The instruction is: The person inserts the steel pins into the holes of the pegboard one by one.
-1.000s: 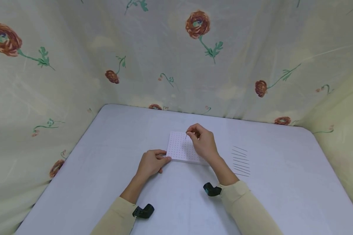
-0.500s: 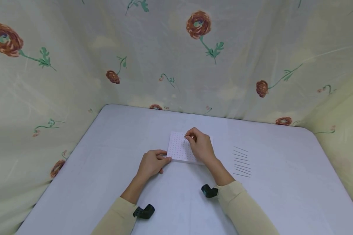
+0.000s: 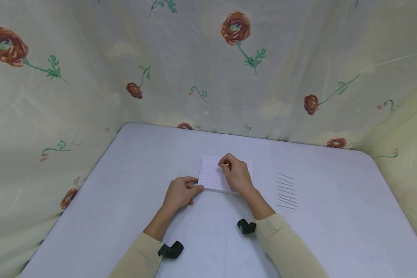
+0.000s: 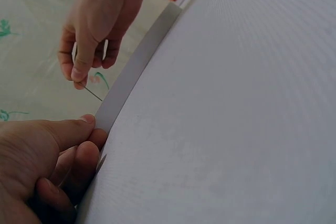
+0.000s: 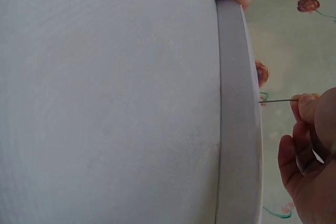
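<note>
A flat white board with a grid of small dots (image 3: 208, 175) lies on the white table, its side edge (image 5: 239, 129) facing the right wrist view. At the board's near left corner, my left hand (image 3: 180, 193) holds it, thumb on the front edge and fingers along the left side. Above the board, my right hand (image 3: 237, 175) pinches a thin metal needle (image 5: 278, 100) between thumb and fingertips. The needle points down, and its lower tip meets the dotted face or is very close to it. My right hand hides the board's right part in the head view.
Several thin dark needles (image 3: 286, 191) lie in a loose column on the table (image 3: 333, 216), right of the board. A floral curtain (image 3: 270, 77) surrounds the table's back and sides. Black wrist cameras (image 3: 171, 250) sit on both forearms.
My right hand has come down and slightly nearer with the needle, lowering it to the board. The left hand has stayed at the corner.
</note>
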`<state>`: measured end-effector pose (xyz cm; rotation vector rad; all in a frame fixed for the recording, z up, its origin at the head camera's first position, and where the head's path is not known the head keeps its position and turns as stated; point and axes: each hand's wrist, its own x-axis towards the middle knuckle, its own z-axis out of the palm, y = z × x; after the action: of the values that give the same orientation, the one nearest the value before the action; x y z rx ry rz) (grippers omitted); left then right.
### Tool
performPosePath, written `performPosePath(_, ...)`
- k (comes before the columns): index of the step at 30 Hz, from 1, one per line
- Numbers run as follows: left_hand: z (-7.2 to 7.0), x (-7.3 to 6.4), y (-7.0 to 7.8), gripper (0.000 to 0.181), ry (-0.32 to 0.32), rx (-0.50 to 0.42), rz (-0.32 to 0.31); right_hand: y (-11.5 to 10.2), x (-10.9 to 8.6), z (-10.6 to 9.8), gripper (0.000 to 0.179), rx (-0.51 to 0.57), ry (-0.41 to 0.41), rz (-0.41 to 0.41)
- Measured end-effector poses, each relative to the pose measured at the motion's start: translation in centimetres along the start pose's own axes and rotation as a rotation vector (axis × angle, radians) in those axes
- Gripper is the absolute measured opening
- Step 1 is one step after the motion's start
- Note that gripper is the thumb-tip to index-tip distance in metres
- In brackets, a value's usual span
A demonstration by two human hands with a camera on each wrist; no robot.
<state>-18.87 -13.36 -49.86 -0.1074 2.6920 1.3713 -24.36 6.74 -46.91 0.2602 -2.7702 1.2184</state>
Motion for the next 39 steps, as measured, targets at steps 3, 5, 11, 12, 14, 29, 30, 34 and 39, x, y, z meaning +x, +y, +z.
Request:
performPosePath(3,0.0,0.0,0.0,0.043,0.001,0.005,0.003,0.0,0.0,0.1,0.003,-0.009,-0.001,-0.004)
performPosePath(5,0.0,0.0,0.0,0.043,0.001,0.007,0.006,0.0,0.0,0.2,0.003,-0.015,-0.004,-0.001)
performPosePath(11,0.0,0.0,0.0,0.043,-0.001,0.007,0.000,-0.1,0.0,0.2,0.004,-0.026,-0.009,0.024)
performPosePath(12,0.0,0.0,0.0,0.044,-0.002,0.007,-0.002,-0.1,0.0,0.2,0.005,-0.027,-0.007,0.028)
performPosePath(14,0.0,0.0,0.0,0.044,-0.003,0.007,-0.009,-0.1,0.0,0.2,0.006,-0.030,-0.004,0.036)
performPosePath(29,0.0,-0.1,0.3,0.044,0.002,0.002,-0.007,0.7,-0.7,-1.5,0.013,-0.030,0.010,0.105)
performPosePath(30,0.0,-0.1,0.4,0.044,0.004,0.003,-0.007,0.9,-0.8,-1.7,0.014,-0.027,0.011,0.107)
performPosePath(34,-0.1,-0.2,0.4,0.044,0.008,0.007,-0.012,1.4,-1.1,-2.8,0.017,-0.012,0.015,0.115)
performPosePath(39,0.1,-0.2,0.4,0.044,0.003,0.007,-0.014,1.8,-1.5,-4.5,0.022,0.001,0.017,0.131)
